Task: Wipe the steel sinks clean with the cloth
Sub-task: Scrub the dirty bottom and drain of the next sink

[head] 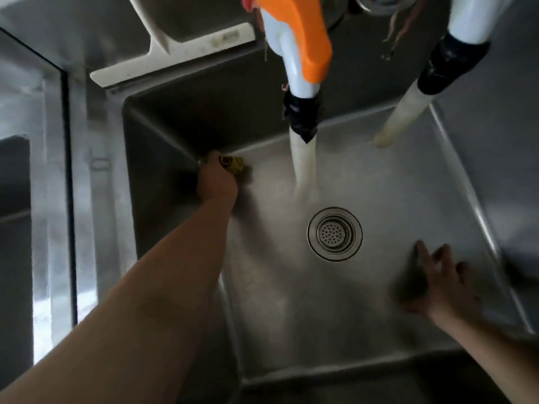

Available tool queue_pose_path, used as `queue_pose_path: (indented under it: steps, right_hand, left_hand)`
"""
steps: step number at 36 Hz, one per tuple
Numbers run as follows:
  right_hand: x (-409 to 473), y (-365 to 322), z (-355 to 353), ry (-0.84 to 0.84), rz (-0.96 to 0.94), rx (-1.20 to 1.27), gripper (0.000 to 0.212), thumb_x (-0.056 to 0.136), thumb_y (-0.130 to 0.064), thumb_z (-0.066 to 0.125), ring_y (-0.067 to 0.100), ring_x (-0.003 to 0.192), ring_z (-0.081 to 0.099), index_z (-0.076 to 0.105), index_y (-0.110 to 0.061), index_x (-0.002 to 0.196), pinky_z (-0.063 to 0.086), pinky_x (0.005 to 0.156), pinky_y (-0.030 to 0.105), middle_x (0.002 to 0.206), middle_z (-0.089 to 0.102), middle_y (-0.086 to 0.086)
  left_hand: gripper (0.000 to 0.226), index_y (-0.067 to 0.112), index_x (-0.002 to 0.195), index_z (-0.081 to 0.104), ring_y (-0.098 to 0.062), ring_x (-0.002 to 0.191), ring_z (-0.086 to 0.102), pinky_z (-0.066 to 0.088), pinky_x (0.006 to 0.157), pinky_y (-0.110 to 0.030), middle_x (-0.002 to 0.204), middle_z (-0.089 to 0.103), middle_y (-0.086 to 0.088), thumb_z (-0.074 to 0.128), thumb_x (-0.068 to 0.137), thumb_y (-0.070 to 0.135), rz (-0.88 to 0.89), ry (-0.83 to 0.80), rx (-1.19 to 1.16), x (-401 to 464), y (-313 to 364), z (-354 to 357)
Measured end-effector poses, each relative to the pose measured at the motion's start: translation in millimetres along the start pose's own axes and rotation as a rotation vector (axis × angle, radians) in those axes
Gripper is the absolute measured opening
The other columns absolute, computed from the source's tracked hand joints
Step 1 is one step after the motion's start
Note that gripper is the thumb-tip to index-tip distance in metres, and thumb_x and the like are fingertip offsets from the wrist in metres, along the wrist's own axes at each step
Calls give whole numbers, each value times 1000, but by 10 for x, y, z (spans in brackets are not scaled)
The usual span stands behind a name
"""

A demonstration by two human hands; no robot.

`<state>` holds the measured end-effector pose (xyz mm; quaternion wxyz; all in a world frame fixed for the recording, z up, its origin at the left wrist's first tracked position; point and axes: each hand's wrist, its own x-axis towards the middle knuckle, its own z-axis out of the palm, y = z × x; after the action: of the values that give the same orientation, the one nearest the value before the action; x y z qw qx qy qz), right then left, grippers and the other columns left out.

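Note:
I look down into a deep steel sink (pixel 393 185) with a round strainer drain (pixel 334 233) in its floor. My left hand (pixel 217 182) reaches to the far left corner of the basin, shut on a small yellow cloth (pixel 233 164) pressed against the bottom where the wall meets the floor. My right hand (pixel 437 275) is blurred, with fingers spread, resting low on the near right part of the sink floor and holding nothing.
Two white taps with cream hoses hang into the basin: one with an orange handle (pixel 303 45) and hose (pixel 303 164) above the centre, another hose (pixel 399 118) at the right. A white board (pixel 175 53) lies on the back rim. A second steel basin sits behind.

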<state>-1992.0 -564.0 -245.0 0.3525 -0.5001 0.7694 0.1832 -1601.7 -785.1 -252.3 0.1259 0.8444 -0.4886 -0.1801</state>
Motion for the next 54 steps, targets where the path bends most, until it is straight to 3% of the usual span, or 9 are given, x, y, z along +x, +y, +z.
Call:
queue_pose_path:
  steps: [11,14,22,28,32,38,44,48,54]
  right_hand:
    - [-52,-87,-125,-43,37,32,136,61,-36,90,40,148,-8,-11,-47,151,36,103,66,161,-22,-4]
    - [-87,-104,-156,-30,36,24,137,58,-39,91,41,148,-8,-9,-48,151,37,101,69,161,-21,-5]
    - [-77,-94,-153,-32,47,41,138,57,-38,92,39,147,-13,-11,-52,148,33,101,72,160,-24,-8]
    - [-28,-44,-85,-20,35,40,133,66,-39,87,41,147,-15,-18,-51,147,32,102,71,159,-28,-5]
    - [18,-10,-24,11,30,60,125,74,-33,81,40,147,-19,-17,-52,147,29,102,75,158,-30,-6]
    - [70,28,47,8,20,75,129,69,-37,84,39,145,-24,-19,-53,146,25,102,77,157,-33,-6]
    - [97,27,75,-3,30,104,126,72,-27,80,38,144,-28,-19,-55,144,23,101,77,154,-37,-9]
    - [77,15,19,-35,28,117,130,70,-35,83,39,143,-31,-22,-54,144,20,103,78,154,-37,-6]
    - [57,-8,-19,-33,38,90,136,64,-41,85,40,143,-28,-25,-54,143,22,102,78,156,-35,-5]
  left_hand:
    - [28,15,113,61,-28,99,62,53,86,-39,104,66,-7,51,88,12,99,-170,-136,-1129,488,228]
    - [33,19,114,63,-9,89,58,42,76,-14,92,64,8,54,85,9,224,-239,-150,-1532,582,417]
    - [46,26,107,64,-11,94,62,49,82,-23,103,67,10,54,75,-5,316,-474,-315,-1952,807,683]
    - [39,28,104,61,-12,87,60,46,79,-22,95,66,8,51,80,-2,75,-84,-440,-1575,1020,607]
    - [33,8,113,62,-16,90,58,39,70,0,99,62,0,46,87,-4,-187,158,-590,-1001,995,679]
    - [27,18,107,63,-14,92,61,46,88,-20,97,62,8,48,88,6,-271,248,-643,-640,1145,866]
    - [42,21,105,65,-6,83,59,38,69,-2,95,63,6,43,81,-6,-52,-30,-548,-860,1856,1184]
    - [56,29,108,66,-14,97,61,48,91,-21,106,67,3,41,73,-7,238,-287,-379,-1169,2105,1364]
    - [51,17,99,70,-15,95,62,41,86,-11,100,71,0,45,56,3,503,-608,-331,-2021,1777,1244]
